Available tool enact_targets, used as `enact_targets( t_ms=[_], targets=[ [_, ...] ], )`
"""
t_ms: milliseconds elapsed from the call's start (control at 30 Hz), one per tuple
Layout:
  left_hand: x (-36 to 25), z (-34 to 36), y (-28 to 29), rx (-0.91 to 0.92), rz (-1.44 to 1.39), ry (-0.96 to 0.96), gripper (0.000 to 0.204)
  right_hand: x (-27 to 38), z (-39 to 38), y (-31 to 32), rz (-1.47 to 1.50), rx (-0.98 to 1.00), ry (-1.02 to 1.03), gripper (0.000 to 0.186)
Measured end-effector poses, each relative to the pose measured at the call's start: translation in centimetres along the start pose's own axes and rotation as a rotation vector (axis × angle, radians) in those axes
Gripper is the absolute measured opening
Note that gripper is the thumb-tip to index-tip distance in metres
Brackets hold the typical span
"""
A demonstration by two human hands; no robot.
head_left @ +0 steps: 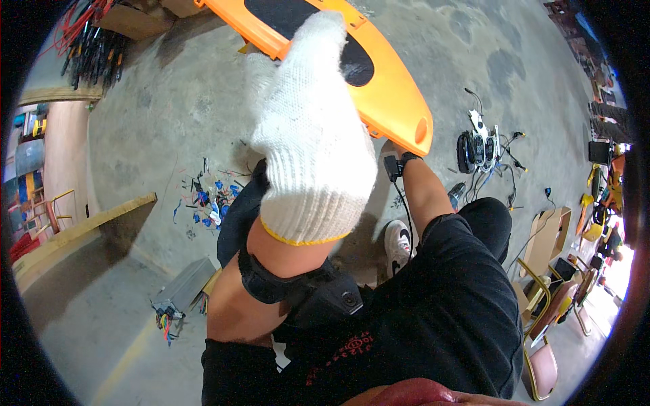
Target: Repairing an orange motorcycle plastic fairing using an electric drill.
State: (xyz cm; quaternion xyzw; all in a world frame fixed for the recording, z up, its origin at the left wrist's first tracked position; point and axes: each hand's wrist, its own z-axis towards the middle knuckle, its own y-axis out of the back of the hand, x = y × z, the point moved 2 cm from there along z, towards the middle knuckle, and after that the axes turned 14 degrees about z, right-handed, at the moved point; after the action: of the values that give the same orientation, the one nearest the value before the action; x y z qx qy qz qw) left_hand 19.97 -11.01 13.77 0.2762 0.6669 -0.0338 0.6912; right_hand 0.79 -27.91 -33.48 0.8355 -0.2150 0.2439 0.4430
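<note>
A large orange plastic cover (pixel 393 108) with dark rounded panels is held up in front of me, its upper end cut off by the picture's edge. My left hand (pixel 305 101), in a white knitted glove with a yellow hem, is closed on it, with fingers lying across the dark panels. A blurred part of the glove shows beside the cover's left edge. My right hand (pixel 391 148) is at the cover's lower edge, mostly hidden behind it, so its fingers do not show. A small black camera with a cable is strapped to that wrist.
Coloured wire scraps (pixel 211 199) lie on the concrete floor at left, near a grey metal box (pixel 184 284) with wires. A black-and-white device (pixel 481 150) with cables sits at right. Chairs (pixel 545 365) and a cardboard box (pixel 558 233) stand farther right; a wooden beam (pixel 88 230) runs along the left.
</note>
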Motion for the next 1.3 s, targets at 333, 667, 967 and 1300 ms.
enact_targets(
  t_ms=[333,667,967,1300],
  targets=[
    [-3.9,-0.5,-1.5,0.173,-0.804,0.361,0.028,3.6,0.5,4.7,0.313,-0.171,0.096,0.02],
    [-8.1,-4.1,-7.4,0.776,-1.009,0.301,0.033,15.1,-5.3,29.2,1.2,-0.235,0.23,0.035],
    [-8.2,-9.4,-11.4,0.947,-0.7,0.276,0.039,15.2,-21.7,37.9,0.93,0.029,0.552,0.04],
    [-7.1,-13.1,-12.8,0.985,-0.596,0.245,0.031,12.5,-25.9,38.9,1.152,0.134,0.453,0.038]
  ],
)
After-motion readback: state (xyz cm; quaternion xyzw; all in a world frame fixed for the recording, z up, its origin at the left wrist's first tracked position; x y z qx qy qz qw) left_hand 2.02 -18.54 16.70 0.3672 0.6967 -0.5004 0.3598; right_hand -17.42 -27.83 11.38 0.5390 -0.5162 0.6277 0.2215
